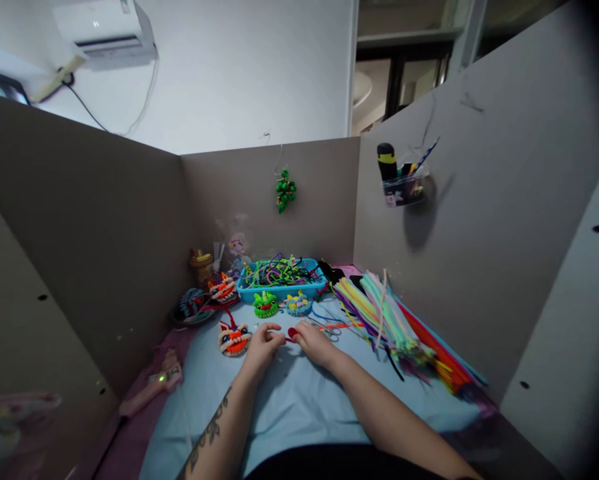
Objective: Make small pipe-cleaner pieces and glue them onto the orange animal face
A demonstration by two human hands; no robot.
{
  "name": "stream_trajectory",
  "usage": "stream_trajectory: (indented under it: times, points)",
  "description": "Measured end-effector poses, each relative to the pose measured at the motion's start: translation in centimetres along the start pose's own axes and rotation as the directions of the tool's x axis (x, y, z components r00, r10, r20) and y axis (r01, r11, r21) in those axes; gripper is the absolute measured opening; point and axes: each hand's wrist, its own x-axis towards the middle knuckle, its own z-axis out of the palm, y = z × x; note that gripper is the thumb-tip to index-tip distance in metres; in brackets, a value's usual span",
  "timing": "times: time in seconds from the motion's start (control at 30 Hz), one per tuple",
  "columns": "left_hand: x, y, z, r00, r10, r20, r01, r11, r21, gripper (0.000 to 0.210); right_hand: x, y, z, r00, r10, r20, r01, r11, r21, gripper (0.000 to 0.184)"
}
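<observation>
My left hand (pixel 265 345) and my right hand (pixel 314 343) are close together over the blue cloth, both with bent fingers in a pinch. Between them is a small red pipe cleaner piece (pixel 292 333), part of it curled into a round shape by my right thumb. Its thin end reaches my left fingertips. Just left of my left hand sits an orange and white lion-head figure (pixel 234 341). Scissors (pixel 332 333) lie behind my right hand. Beyond my hands are a green figure (pixel 265 305) and a yellow and blue figure (pixel 298 305).
A blue basket (pixel 279 292) of pipe cleaner scraps stands at the back. Bundles of coloured pipe cleaners (pixel 387 320) lie at right. A pink glue gun (pixel 152 390) lies at left. Grey panels enclose the desk; a clear holder (pixel 404 192) hangs on the right one.
</observation>
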Motion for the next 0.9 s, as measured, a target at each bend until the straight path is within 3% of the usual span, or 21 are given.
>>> stream_trajectory:
  times: [0.2,0.27,0.33,0.4,0.47,0.53,0.6,0.73,0.9]
  points:
    - [0.1,0.0,-0.2,0.992,-0.128,-0.001,0.127,0.985,-0.119,0.045,-0.7,-0.8,0.6,0.994,-0.044,0.097,0.054,0.993,-0.103,0.01]
    - [-0.1,0.5,-0.1,0.988,-0.154,0.026,0.156,0.968,-0.198,0.05,-0.6,-0.9,0.8,1.0,-0.01,0.019,0.011,0.999,-0.031,0.01]
    - [-0.3,0.8,0.2,0.99,-0.134,0.034,0.138,0.951,-0.277,0.053,-0.3,-0.9,1.1,0.993,0.059,-0.1,-0.044,0.988,0.148,0.011]
    - [-0.4,1.0,0.4,0.996,-0.094,-0.013,0.086,0.958,-0.272,0.051,0.1,-0.9,1.5,0.976,0.162,-0.149,-0.085,0.903,0.421,0.015]
    - [-0.4,0.8,0.8,0.996,-0.047,-0.076,0.034,0.985,-0.168,0.044,0.5,-0.9,1.7,0.959,0.267,-0.097,-0.133,0.725,0.676,0.021]
    - [-0.4,0.5,1.2,0.995,-0.008,-0.101,0.002,0.998,-0.063,0.038,0.9,-1.1,2.0,0.937,0.349,-0.027,-0.174,0.533,0.828,0.026]
    - [-0.4,0.3,1.5,0.994,0.021,-0.104,-0.023,1.0,-0.019,0.035,1.0,-1.3,2.1,0.923,0.386,-0.003,-0.169,0.411,0.896,0.03]
    - [-0.6,0.3,2.0,0.991,0.044,-0.129,-0.046,0.999,-0.012,0.032,0.8,-1.9,2.1,0.935,0.353,-0.006,-0.116,0.323,0.939,0.03]
    - [-0.6,0.1,2.0,0.983,0.066,-0.173,-0.07,0.997,-0.014,0.03,0.5,-2.3,1.7,0.921,0.386,0.055,-0.169,0.269,0.948,0.027]
